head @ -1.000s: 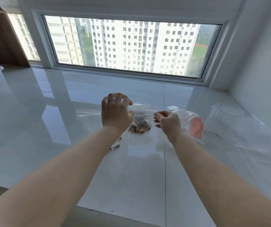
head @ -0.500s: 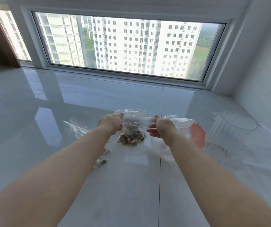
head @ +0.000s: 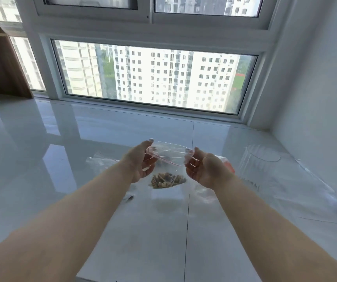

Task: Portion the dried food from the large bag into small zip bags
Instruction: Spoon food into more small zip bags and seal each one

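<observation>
1. A small clear zip bag [head: 168, 159], thin and crinkled with a pink seal strip, is held above the glossy white surface [head: 61, 159], centre.
2. Brown dried food [head: 166, 180] is heaped at its bottom.
3. Its top corners are pinched by the left hand [head: 139, 163] and the right hand [head: 204, 169], each grip closed on the film.

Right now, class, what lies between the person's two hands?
In the head view, the small zip bag spans the gap between the left hand and right hand. Each pinches a top corner. Dried food sits in its bottom.
</observation>
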